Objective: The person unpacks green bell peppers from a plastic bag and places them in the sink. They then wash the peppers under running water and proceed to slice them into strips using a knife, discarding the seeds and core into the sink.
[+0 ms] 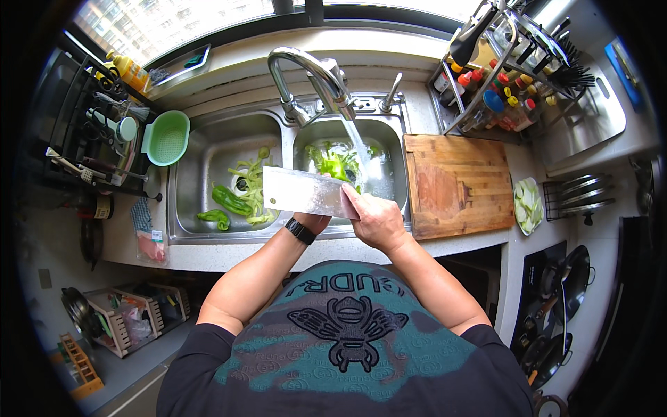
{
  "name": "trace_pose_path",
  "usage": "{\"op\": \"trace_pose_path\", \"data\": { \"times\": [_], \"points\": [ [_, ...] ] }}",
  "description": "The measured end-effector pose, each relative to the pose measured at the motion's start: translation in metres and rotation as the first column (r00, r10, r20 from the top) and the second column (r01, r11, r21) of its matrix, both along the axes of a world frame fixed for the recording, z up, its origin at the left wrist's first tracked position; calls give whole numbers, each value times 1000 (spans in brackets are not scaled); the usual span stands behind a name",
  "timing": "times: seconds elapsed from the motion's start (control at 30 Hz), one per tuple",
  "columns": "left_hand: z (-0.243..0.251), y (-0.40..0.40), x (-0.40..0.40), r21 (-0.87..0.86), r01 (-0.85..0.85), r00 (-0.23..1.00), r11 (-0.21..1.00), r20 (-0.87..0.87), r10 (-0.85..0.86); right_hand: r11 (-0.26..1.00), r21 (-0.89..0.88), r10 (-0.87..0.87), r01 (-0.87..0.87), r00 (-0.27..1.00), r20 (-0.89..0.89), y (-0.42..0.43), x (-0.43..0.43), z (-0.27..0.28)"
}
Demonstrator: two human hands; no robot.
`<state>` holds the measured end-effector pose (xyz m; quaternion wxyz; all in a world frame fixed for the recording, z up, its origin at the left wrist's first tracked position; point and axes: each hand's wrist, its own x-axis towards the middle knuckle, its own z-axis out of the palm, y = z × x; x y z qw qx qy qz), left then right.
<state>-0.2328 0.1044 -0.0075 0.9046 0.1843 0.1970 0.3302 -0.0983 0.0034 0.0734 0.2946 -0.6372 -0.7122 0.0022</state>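
Observation:
My right hand [376,218] grips a broad cleaver [305,190] at its handle end, with the thumb against the blade. The wet blade points left across the sink divider and the right basin's near side. Beneath it is my left hand [311,223], wearing a dark wristband; its fingers are mostly hidden, so its hold is unclear. Just beyond the blade, a green pepper [333,168] shows among leafy greens [319,152] in the right basin [392,177]. Water [355,138] runs into that basin from the chrome faucet [307,62].
The left basin [200,151] holds green peppers [231,200] and peelings [255,182]. A wooden cutting board [461,156] lies right of the sink, beside a plate of sliced vegetable [528,206]. A green colander [169,138], packaged meat [151,247] and a bottle rack [477,109] flank the sink.

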Motion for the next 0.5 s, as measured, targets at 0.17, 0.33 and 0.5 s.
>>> {"op": "trace_pose_path", "data": {
  "times": [0.17, 0.33, 0.5],
  "points": [
    [0, -2, -1, 19, -21, 998, 1000, -61, 22, 995, -67, -67, 68, 998, 17, -1, 0, -13],
    [38, -7, 0, 30, 58, 981, 998, -185, -51, 986, -105, -131, 131, 991, 2, -7, 20, -31],
    [20, -2, -10, 52, 97, 990, 994, -107, -91, 940, -282, -231, 191, 966, -117, -4, 22, -41]
  ]
}}
